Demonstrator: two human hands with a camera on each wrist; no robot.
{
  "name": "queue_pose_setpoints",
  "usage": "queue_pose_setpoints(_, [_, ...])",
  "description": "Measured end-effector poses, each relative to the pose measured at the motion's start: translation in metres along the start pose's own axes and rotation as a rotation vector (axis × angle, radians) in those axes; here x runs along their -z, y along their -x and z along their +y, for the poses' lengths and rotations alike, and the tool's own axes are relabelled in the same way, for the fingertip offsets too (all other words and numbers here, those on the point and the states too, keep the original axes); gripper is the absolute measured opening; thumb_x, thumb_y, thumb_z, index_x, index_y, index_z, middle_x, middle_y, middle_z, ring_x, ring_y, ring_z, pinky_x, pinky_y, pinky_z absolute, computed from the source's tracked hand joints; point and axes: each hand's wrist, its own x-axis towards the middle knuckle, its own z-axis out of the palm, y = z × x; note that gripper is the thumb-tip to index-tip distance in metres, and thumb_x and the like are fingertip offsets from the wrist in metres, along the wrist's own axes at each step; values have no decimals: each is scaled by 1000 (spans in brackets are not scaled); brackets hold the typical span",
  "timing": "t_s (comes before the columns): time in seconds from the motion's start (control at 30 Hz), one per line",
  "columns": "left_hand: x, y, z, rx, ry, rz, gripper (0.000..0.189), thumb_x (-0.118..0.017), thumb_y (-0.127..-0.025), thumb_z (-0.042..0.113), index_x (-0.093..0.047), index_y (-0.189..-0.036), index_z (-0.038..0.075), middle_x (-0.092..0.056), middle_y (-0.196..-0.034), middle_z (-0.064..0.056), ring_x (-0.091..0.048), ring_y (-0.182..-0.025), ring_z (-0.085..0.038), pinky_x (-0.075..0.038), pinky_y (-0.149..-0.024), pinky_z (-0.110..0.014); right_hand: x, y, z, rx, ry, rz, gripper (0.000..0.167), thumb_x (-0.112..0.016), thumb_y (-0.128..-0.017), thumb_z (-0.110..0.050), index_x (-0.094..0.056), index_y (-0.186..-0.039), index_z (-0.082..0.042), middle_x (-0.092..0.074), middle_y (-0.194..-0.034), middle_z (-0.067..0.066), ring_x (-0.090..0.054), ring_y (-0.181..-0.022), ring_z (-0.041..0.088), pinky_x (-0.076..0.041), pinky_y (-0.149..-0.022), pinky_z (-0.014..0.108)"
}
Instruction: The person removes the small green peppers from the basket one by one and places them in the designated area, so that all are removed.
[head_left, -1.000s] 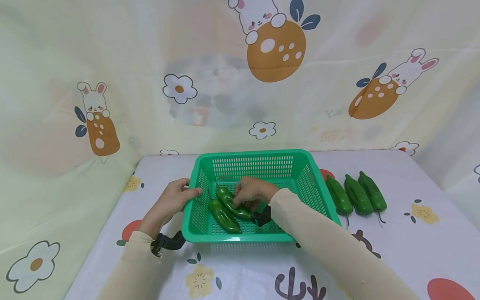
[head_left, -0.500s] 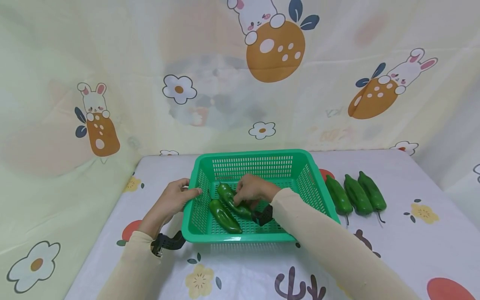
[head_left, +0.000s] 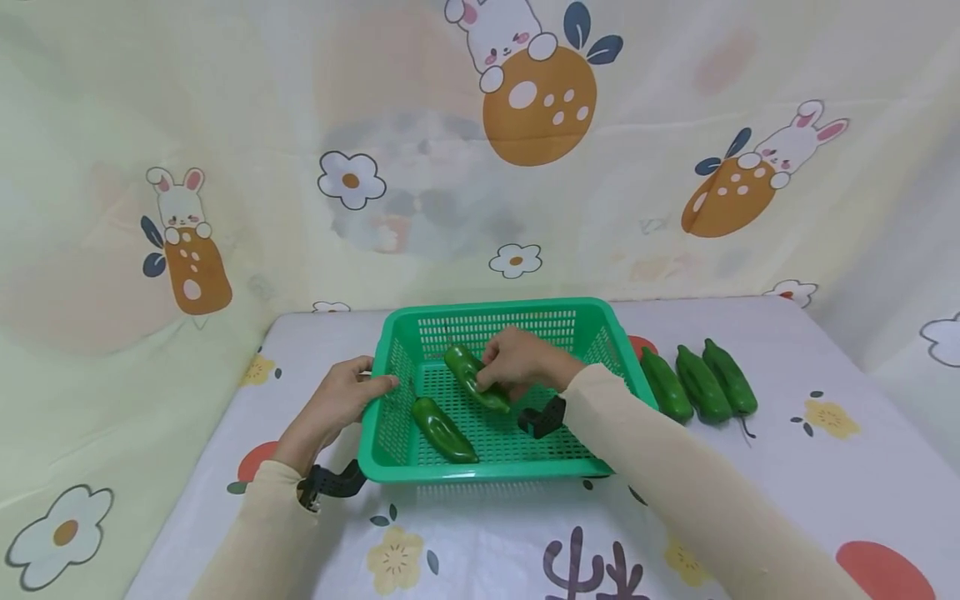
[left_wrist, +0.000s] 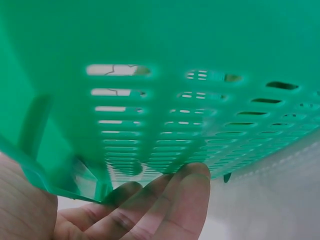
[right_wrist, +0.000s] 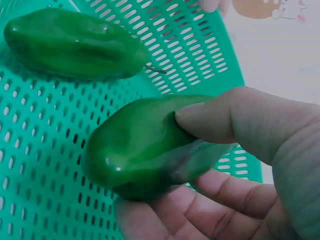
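A green plastic basket (head_left: 487, 473) with slotted walls stands on the table. My left hand (head_left: 347, 402) grips its left rim, thumb over the top; in the left wrist view the fingers (left_wrist: 185, 200) lie against the outside wall. Inside the basket, my right hand (head_left: 521, 362) pinches a green pepper (head_left: 468, 371) between thumb and fingers. The right wrist view shows this held pepper (right_wrist: 135, 145) close up, above the slotted floor. A second green pepper (head_left: 444, 431) lies on the basket floor at the left, apart from the hand.
Three more green peppers (head_left: 702, 385) lie side by side on the table, right of the basket. A printed cloth (head_left: 465, 542) covers the table. Behind it hangs a patterned curtain (head_left: 420, 275).
My right hand has lifted the pepper and moved it up and right, away from the other pepper in the basket. The left hand keeps its hold on the rim. The head view shifts slightly.
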Motion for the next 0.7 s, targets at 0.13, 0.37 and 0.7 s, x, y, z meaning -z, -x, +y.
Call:
queue_pose_setpoints(0.13, [0, 1, 1, -11, -1, -1, 47, -64, -103, 20, -54, -138, -8, -71, -118, -28, -78, -88, -32, -66, -72, -43, 7, 11, -2, 0, -1, 17, 28, -78, -89, -11, -67, -113, -1, -74, -101, 12, -76, -84, 23, -66, -73, 43])
queue_pose_setpoints(0.37, [-2, 2, 3, -15, 5, -4, 47, -64, -102, 19, -53, -139, -9, -71, -117, -29, -78, -88, -33, -66, -72, -43, 21, 30, 1, -1, -14, 50, 36, -78, -88, -11, -67, -120, 1, -75, -99, 14, -75, -82, 23, -66, -75, 46])
queue_pose_setpoints(0.7, [-1, 5, 3, -21, -14, -6, 48, -63, -103, 20, -52, -139, -9, -70, -119, -29, -77, -88, -30, -66, -73, -42, 41, 55, 10, -19, -31, 90, 43, -79, -89, -12, -62, -126, 1, -68, -101, 14, -68, -80, 23, -66, -77, 46])
